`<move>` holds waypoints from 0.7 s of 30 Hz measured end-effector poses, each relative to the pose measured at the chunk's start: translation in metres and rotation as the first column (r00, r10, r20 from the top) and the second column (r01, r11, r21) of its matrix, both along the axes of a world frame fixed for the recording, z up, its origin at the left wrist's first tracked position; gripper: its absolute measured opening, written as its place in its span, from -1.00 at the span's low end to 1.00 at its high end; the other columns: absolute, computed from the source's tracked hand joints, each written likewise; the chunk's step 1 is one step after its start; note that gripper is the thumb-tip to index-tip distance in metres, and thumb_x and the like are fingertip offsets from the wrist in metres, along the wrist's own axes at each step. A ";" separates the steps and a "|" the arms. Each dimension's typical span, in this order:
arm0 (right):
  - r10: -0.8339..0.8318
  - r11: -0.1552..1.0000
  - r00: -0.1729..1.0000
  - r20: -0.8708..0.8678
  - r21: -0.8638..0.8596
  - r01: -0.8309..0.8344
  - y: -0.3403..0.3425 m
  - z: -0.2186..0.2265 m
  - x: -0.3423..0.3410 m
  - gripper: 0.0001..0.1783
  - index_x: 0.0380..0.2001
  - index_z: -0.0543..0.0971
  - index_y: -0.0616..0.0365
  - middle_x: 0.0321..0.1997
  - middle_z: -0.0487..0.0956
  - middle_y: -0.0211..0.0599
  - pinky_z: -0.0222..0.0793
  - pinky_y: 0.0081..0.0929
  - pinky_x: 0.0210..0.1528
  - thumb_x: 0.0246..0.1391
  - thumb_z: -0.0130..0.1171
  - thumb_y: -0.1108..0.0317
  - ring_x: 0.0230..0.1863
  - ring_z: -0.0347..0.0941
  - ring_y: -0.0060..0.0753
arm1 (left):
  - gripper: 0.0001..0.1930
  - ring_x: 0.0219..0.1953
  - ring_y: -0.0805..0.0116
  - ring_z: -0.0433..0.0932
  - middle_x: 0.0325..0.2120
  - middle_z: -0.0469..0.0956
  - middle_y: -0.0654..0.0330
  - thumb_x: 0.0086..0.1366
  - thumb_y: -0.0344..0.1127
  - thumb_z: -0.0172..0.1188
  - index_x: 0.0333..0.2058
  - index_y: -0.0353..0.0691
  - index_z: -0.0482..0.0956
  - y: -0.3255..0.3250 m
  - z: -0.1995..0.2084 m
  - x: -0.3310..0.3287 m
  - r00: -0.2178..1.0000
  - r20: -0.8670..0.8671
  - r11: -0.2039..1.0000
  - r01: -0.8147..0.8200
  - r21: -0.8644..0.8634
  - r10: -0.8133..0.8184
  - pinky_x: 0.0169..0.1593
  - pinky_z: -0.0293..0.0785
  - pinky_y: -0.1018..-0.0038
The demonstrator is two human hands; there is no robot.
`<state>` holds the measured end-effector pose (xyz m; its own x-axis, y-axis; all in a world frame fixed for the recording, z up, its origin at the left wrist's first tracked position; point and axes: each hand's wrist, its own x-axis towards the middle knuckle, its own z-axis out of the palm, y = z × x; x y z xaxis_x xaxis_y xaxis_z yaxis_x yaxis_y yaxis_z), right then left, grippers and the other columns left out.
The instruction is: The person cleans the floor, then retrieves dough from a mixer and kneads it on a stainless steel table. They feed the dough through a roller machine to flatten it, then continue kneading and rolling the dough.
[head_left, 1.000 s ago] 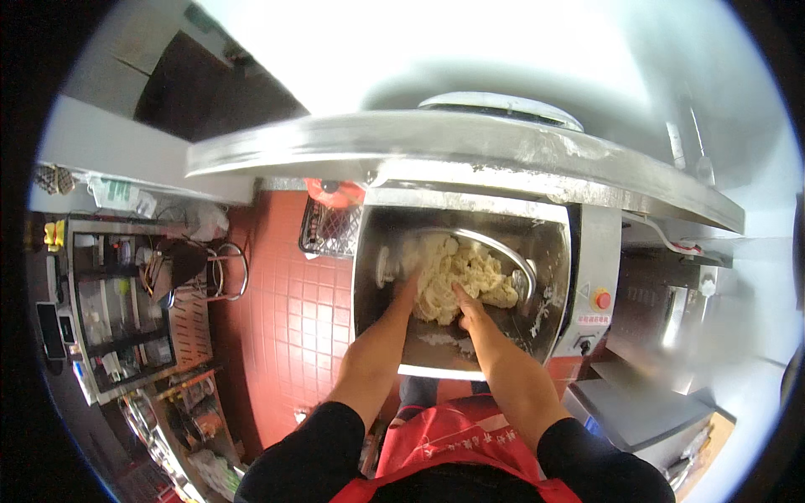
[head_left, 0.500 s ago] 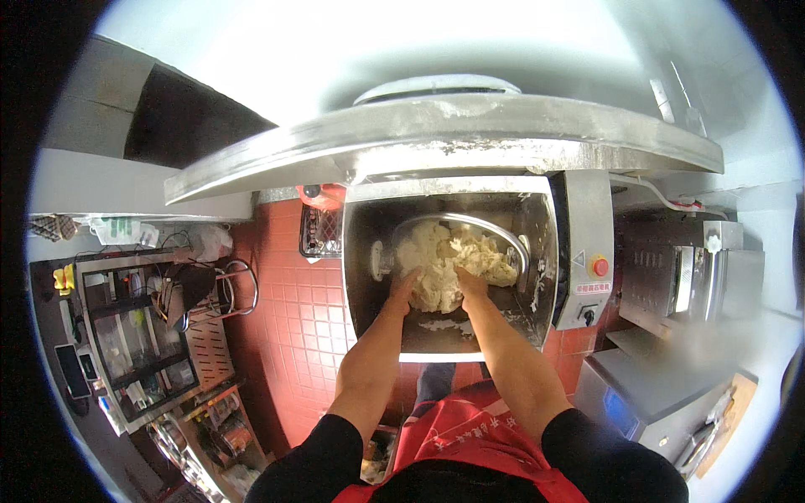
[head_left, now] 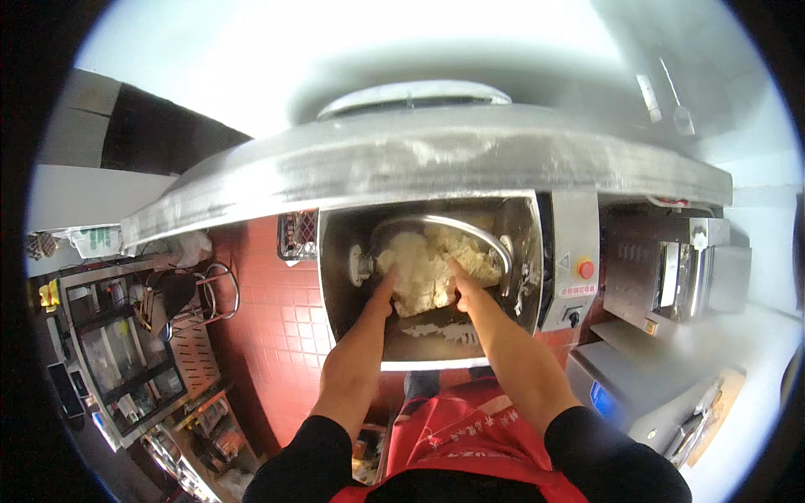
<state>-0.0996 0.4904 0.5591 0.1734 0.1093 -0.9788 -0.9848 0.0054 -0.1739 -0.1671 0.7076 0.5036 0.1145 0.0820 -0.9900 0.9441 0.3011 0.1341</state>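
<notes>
A rough, pale lump of dough (head_left: 423, 277) sits inside the steel tub of a dough mixer (head_left: 428, 364). My left hand (head_left: 385, 290) grips its left side, and my right hand (head_left: 464, 287) grips its right side, thumbs uppermost. Most of my fingers are hidden behind or sunk in the dough. A curved metal mixing bar (head_left: 444, 222) arches over the far part of the dough, joined to a round hub (head_left: 360, 267) on the tub's left wall. Flour and dough scraps (head_left: 432, 332) cling to the near inner wall.
Beyond the tub spans a broad metal panel (head_left: 419, 159). Right of it is a control box with a red button (head_left: 584, 268). Steel appliances (head_left: 662, 277) stand farther right. Red tiled floor (head_left: 277, 335) lies left, then a cluttered rack (head_left: 134, 352) and a stool (head_left: 222, 293).
The view has shifted, so the metal panel looks larger and the tub sits lower and farther left. Both hands stay on the dough, whose near part looks slightly raised and drawn nearer.
</notes>
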 end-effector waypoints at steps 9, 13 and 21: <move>-0.308 0.950 0.948 -0.086 0.017 0.310 0.016 -0.050 -0.007 -0.53 -0.24 0.49 0.11 -0.74 0.00 -0.51 0.24 -0.36 -0.37 0.20 0.17 -0.12 -0.70 -0.16 -0.51 | -0.05 0.36 0.02 0.12 0.34 0.15 0.07 0.09 0.32 0.30 0.35 -0.05 0.20 0.009 -0.008 -0.001 0.951 0.226 0.970 -0.175 -0.169 0.211 0.36 -0.06 -0.07; -0.274 0.956 0.961 -0.036 0.099 0.276 0.009 -0.015 -0.013 -0.66 -0.38 0.42 0.11 -0.76 0.13 -0.45 0.18 -0.37 -0.55 0.19 0.22 0.07 -0.72 0.06 -0.51 | -0.15 0.20 0.04 0.33 0.21 0.34 0.07 0.07 0.17 0.37 0.27 -0.06 0.30 0.000 0.007 -0.007 0.941 0.230 0.968 -0.233 -0.096 0.249 0.26 0.19 0.02; -0.226 0.973 0.880 0.418 0.139 0.184 0.005 0.131 -0.033 -0.59 -0.01 0.51 0.19 -0.35 0.61 -0.37 0.32 -0.58 -0.59 0.04 0.29 0.40 -0.56 0.45 -0.61 | -0.34 0.09 0.14 0.49 0.08 0.50 0.16 0.10 -0.02 0.33 0.14 -0.15 0.40 -0.026 0.118 -0.051 0.796 0.309 0.843 -0.424 -0.331 0.521 0.16 0.42 0.15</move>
<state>-0.1329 0.4950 0.6905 0.6016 0.1120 -0.7909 -0.7893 0.2356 -0.5670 -0.2179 0.6818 0.6217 0.4850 -0.0027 -0.8745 0.5654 0.7638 0.3113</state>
